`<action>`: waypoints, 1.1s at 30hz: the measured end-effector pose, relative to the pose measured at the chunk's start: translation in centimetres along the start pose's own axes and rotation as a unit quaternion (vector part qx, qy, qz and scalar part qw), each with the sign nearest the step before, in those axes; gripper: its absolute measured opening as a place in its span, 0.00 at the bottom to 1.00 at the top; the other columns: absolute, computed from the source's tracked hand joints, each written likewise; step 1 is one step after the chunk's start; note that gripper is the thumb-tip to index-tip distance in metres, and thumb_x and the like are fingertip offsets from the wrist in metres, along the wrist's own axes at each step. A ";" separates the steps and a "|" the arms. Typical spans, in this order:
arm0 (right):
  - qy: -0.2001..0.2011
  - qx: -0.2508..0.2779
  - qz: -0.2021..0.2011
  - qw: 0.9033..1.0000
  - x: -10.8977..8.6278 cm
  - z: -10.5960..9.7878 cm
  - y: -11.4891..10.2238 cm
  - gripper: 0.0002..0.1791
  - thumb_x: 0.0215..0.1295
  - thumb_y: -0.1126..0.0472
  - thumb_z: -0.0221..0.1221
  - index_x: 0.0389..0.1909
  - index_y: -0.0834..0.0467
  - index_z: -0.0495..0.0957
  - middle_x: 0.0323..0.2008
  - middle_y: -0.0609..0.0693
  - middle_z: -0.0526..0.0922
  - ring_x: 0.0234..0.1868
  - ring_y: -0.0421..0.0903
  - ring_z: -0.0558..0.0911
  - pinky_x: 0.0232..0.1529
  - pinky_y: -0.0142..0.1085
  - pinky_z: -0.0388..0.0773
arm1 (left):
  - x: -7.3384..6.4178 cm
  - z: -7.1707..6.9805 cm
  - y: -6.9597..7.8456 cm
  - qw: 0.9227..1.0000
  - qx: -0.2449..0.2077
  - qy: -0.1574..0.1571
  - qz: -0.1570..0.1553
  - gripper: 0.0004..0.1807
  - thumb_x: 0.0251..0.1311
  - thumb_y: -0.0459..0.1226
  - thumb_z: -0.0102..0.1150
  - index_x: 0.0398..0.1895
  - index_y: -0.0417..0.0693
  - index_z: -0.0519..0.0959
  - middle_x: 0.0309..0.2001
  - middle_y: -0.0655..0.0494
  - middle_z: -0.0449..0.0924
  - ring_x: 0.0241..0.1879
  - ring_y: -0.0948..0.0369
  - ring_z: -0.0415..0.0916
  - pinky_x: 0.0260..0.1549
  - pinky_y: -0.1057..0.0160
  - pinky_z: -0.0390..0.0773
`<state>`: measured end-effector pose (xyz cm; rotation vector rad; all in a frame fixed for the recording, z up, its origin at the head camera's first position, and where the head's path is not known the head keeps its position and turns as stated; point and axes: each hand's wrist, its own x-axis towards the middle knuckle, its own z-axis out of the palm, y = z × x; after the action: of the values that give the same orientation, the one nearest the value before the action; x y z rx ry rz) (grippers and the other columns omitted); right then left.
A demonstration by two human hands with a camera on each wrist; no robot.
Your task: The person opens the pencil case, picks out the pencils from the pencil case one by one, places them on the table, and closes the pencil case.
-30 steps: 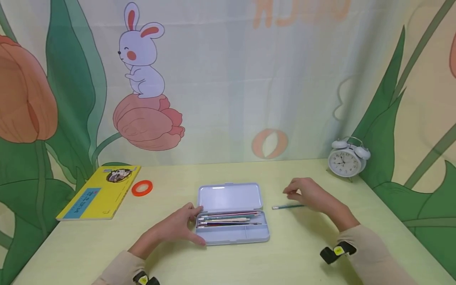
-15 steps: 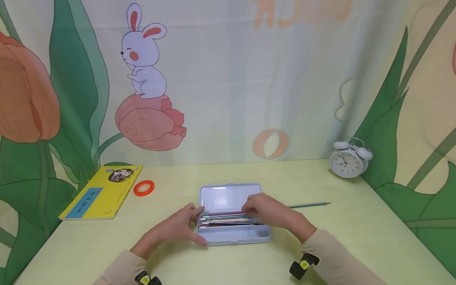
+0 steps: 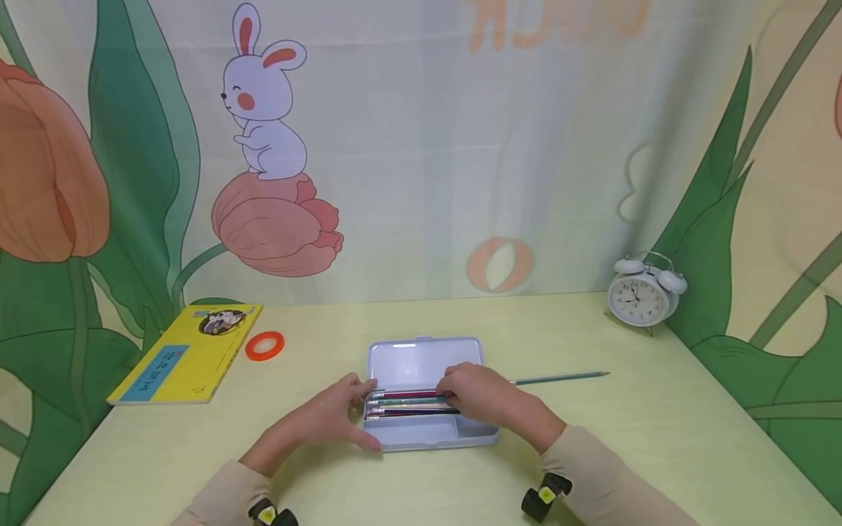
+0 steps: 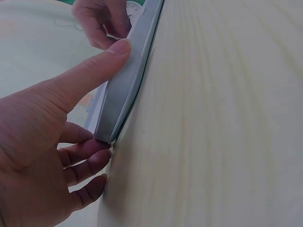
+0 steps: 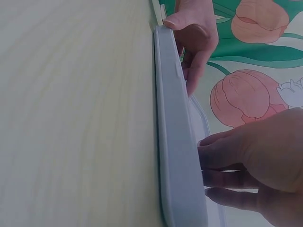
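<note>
An open pale pencil case point(image 3: 421, 437) lies on the table, its lid point(image 3: 424, 363) folded back and several pencils point(image 3: 404, 402) in its rear compartment. My left hand point(image 3: 332, 416) grips the case's left end, thumb at the front corner and fingers at the back; in the left wrist view the thumb lies along the front wall. My right hand point(image 3: 487, 394) bends over the right part of the case, covering the pencils' far ends. In the right wrist view its fingertips drop behind the front wall point(image 5: 180, 142), so I cannot tell whether they pinch a pencil.
One green pencil point(image 3: 566, 378) lies on the table right of the case, its point to the right. A white alarm clock point(image 3: 636, 299) stands at the back right. At the left are a yellow book point(image 3: 187, 358) and an orange ring point(image 3: 264, 346). A printed curtain hangs behind.
My right hand has moved left from above the green pencil to the case and reached in among the pencils. The green pencil stays on the table; my left hand has kept its grip.
</note>
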<state>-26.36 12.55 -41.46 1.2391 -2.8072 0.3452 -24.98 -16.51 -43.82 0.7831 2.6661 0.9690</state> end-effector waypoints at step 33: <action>-0.020 0.025 0.006 0.999 -0.6 -1.5 0.7 0.14 0.62 0.73 0.62 0.45 0.59 0.88 0.36 0.48 0.82 0.35 0.41 0.78 0.38 0.32 0.77 | 0.2 0.0 -0.3 1.000 -0.003 -0.008 -0.016 0.61 0.38 0.52 0.83 0.73 0.32 0.62 0.43 0.56 0.67 0.50 0.57 0.70 0.42 0.63 0.69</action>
<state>-26.55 13.80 -40.19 1.2527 -2.8574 0.3987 -25.25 -16.60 -44.06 0.7431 2.6524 0.9574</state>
